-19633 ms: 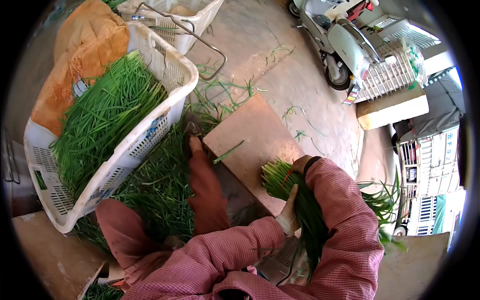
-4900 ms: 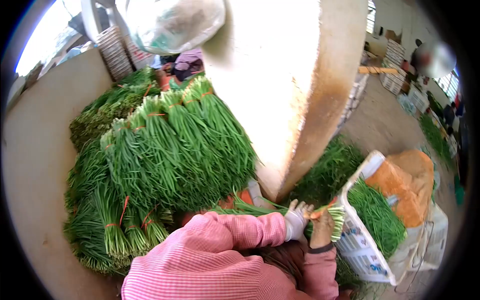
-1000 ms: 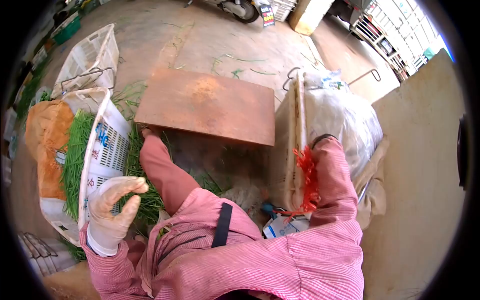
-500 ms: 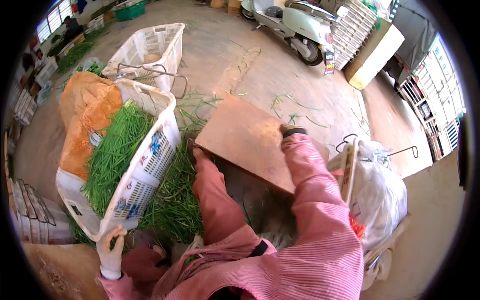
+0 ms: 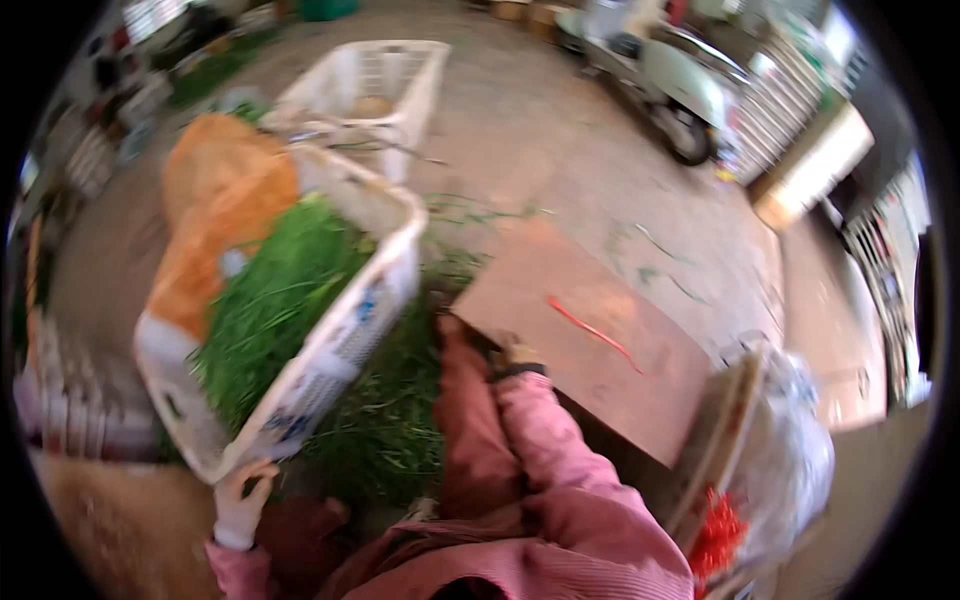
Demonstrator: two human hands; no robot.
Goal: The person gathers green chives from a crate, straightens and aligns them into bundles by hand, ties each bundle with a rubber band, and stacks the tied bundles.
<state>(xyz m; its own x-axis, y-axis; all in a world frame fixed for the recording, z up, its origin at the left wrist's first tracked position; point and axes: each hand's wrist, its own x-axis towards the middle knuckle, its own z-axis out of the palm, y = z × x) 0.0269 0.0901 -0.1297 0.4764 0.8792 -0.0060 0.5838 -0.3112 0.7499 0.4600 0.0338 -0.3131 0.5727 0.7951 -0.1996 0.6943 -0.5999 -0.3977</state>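
Observation:
My left hand (image 5: pixel 243 497), in a pale glove, is curled at the near bottom corner of a tilted white plastic crate (image 5: pixel 408 225), fingers closed at its rim. Long green stalks, like garlic chives (image 5: pixel 285 285), lie inside the crate beside an orange-brown cloth (image 5: pixel 225 205). My right hand (image 5: pixel 515 357) is at the left edge of a flat brown board (image 5: pixel 600 350); motion blur hides what its fingers do. A thin red strip (image 5: pixel 597 335) lies on the board, to the right of that hand.
Another white crate (image 5: pixel 435 85) stands behind the first. Loose green stalks (image 5: pixel 380 440) cover the floor between crate and board. At right are a plastic-wrapped bundle (image 5: pixel 785 450) and red strips (image 5: pixel 718 535). A scooter (image 5: pixel 680 90) and stacked crates (image 5: pixel 785 85) stand farther back.
My right hand has moved from the board's far right side to its near left edge. The red strip now shows on the board. The view has shifted left; my left hand stays at the crate.

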